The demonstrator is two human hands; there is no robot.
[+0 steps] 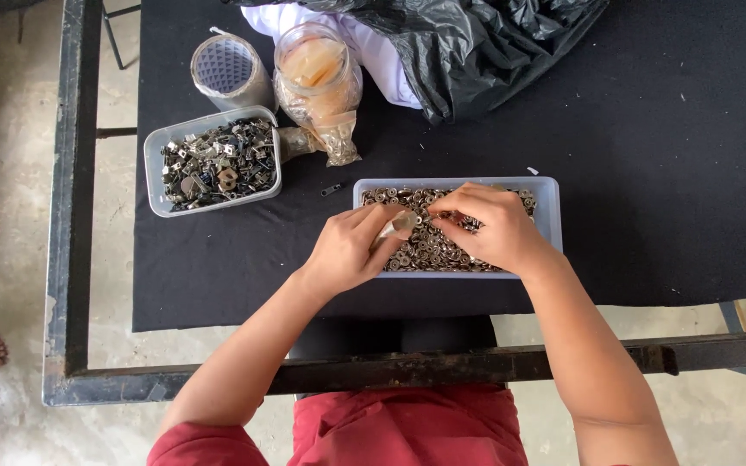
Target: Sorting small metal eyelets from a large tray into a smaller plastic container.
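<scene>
Washers (429,250), small and metal, fill the clear plastic tray (549,207) on the black cloth (649,173) right in front of you. Your left hand (351,250) pinches a small pale piece (401,226) over them; your right hand (489,229) rests on the pile, fingertips curled together among them. A second tub of dark parts (213,162) sits well left.

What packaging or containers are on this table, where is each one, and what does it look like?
Tray: under both hands, clear rectangle of small metal rings.
Tub: far left, clear, mixed metal parts.
Jar: behind tub, clear, amber contents.
Tape roll: beside jar.
Black bag: top, crumpled.
</scene>
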